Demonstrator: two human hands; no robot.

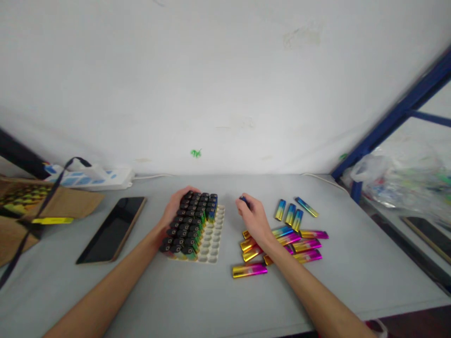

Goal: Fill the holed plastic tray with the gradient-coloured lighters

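Note:
A white tray [213,251] with round-edged slots stands in the middle of the table. Upright black-topped lighters [192,220] with shiny gradient bodies fill its left and back part; the slots along its right side show bare. My left hand [176,206] wraps around the back left of this block, its fingertips partly hidden behind the lighters. To the right of the tray, my right hand [252,213] is raised over the table, closed in a pinch. A small dark blue end of a lighter [244,202] sticks out of its fingers; the rest is covered.
Loose pink-and-gold lighters [250,270] lie heaped under and beside my right forearm, with several blue-and-yellow ones [281,210] behind. A phone [112,230], an opened cardboard box [66,202] and a power strip [95,177] are on the left. A blue metal frame [387,122] rises at right.

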